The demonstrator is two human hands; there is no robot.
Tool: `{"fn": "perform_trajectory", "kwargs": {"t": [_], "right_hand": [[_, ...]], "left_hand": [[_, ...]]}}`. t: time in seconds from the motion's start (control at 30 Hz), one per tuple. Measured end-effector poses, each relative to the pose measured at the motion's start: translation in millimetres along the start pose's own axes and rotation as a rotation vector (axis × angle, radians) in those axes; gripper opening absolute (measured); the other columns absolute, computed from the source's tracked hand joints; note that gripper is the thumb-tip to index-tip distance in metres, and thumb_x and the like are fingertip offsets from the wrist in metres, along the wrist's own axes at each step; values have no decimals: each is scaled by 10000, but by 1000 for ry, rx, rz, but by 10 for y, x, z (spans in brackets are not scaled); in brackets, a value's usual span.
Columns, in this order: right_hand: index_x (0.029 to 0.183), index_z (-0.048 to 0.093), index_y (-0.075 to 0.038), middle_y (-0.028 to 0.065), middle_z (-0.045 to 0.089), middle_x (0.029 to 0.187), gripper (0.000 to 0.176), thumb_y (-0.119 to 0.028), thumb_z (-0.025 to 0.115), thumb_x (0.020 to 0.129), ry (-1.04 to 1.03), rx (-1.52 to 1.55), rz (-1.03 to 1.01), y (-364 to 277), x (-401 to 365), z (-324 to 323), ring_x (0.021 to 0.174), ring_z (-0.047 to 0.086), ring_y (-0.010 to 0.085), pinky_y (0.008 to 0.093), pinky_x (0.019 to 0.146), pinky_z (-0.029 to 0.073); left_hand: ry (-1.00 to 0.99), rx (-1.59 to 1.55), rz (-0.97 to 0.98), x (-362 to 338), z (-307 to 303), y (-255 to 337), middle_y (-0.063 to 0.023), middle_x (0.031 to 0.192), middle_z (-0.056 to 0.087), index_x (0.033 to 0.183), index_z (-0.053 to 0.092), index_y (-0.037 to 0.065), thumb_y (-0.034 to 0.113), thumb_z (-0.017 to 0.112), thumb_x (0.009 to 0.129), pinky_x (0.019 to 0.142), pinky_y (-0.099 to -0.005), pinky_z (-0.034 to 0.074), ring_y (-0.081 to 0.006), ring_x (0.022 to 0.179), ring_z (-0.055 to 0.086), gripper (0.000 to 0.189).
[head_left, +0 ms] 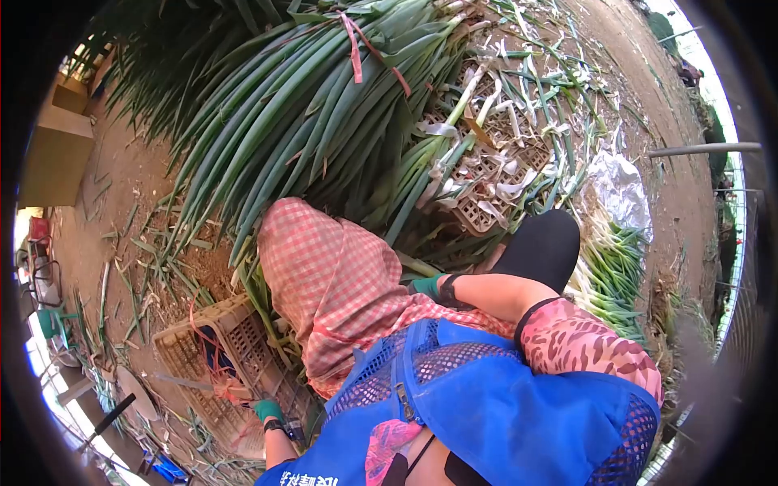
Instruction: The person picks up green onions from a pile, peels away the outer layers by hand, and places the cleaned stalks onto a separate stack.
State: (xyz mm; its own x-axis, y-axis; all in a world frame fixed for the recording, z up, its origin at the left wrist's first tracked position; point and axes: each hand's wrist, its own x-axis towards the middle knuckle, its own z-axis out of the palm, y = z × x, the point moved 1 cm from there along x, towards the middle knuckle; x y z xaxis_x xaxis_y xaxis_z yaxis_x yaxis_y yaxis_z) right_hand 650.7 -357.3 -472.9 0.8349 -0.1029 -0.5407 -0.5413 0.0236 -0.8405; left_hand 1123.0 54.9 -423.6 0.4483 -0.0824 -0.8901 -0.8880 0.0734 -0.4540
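My left hand (266, 411), in a green glove, is at a beige plastic crate (263, 344), right beside a tangle of pink string (231, 390). Its fingers are too small and unclear to tell what they hold. A thin, flat, greyish strip (180, 381) lies across the crate near it. Green also covers my right hand (427, 286), which is low between my knees beside the long green onions (300, 121). My leg and forearm partly hide it, and its fingers do not show. Pink ties (353, 49) lie on the big onion pile.
Peeled leaf scraps cover an upturned beige crate (478, 212) ahead. Trimmed green onions (612, 271) lie at the right beside silvery plastic sheeting (617, 188). A cardboard box (57, 158) stands at far left, with a round-seated stool (136, 393) below it. A metal pole (705, 150) sticks out at right.
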Motion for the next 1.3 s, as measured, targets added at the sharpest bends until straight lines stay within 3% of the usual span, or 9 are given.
{"fn": "perform_trajectory", "kwargs": {"t": [0.33,0.5,0.63,0.7,0.83,0.9,1.03,1.2,1.3], "right_hand": [[1207,590,-72,135,622,1171,309,-190,494,938,-13,157,-83,-122,-132,517,1037,610,250,369,915,465],[1190,607,-76,136,638,1149,302,-204,496,940,131,103,-226,-52,99,549,1015,624,253,372,901,472],[1181,618,-80,150,594,1247,281,-175,486,952,326,-450,-277,201,345,-27,1078,605,278,362,902,478],[1101,652,-81,175,649,1104,279,-251,510,931,582,-267,33,169,378,-471,1005,619,355,393,868,496],[1008,663,-58,161,674,934,227,-199,524,898,806,-880,-242,-652,-102,-1491,807,655,321,368,717,531],[1009,635,5,30,592,710,257,-197,570,862,1068,627,-2,-1654,-511,-1704,607,568,137,299,561,493],[1105,597,9,56,636,792,342,-251,611,883,1269,371,-309,-2118,-677,-2548,684,593,153,286,628,485],[1250,508,-24,145,625,979,509,-297,657,848,1337,100,-145,-2199,-77,-3400,905,588,254,348,873,441],[1273,477,-39,181,611,1098,552,-301,675,829,1302,55,107,-3009,-358,-3025,1034,575,285,348,965,392]], "left_hand": [[-139,-141,80,-458,-410,0,-85,1181,664,1160,673,101,451,581,893,738,-419,540,-249,1003,670,450],[-40,-113,-29,165,362,90,-151,1161,657,1452,331,88,510,583,870,786,-455,523,-273,1023,655,762],[-2,49,45,156,220,61,-123,1184,648,1412,388,91,463,552,888,834,-509,475,-276,1100,610,663],[25,98,79,172,156,19,-108,1195,644,1392,416,92,440,537,897,858,-536,451,-277,1139,587,616],[40,117,139,290,70,-55,-125,1230,615,1364,434,75,392,531,904,889,-532,441,-307,1166,569,568],[3,-17,152,504,88,51,-202,1266,570,1370,385,34,367,567,889,881,-443,493,-362,1106,600,612],[441,-1392,-216,-520,-798,-161,-232,1143,640,1192,555,-18,384,606,843,877,-438,478,-410,1055,607,535],[904,-1875,501,-2360,-2672,-572,-125,1024,663,1180,587,-36,181,618,903,844,-327,479,-179,956,611,353],[1302,-1692,631,-2749,-3552,-648,-161,1129,636,1242,545,-29,157,651,887,913,-322,470,-239,1037,610,414]]}}
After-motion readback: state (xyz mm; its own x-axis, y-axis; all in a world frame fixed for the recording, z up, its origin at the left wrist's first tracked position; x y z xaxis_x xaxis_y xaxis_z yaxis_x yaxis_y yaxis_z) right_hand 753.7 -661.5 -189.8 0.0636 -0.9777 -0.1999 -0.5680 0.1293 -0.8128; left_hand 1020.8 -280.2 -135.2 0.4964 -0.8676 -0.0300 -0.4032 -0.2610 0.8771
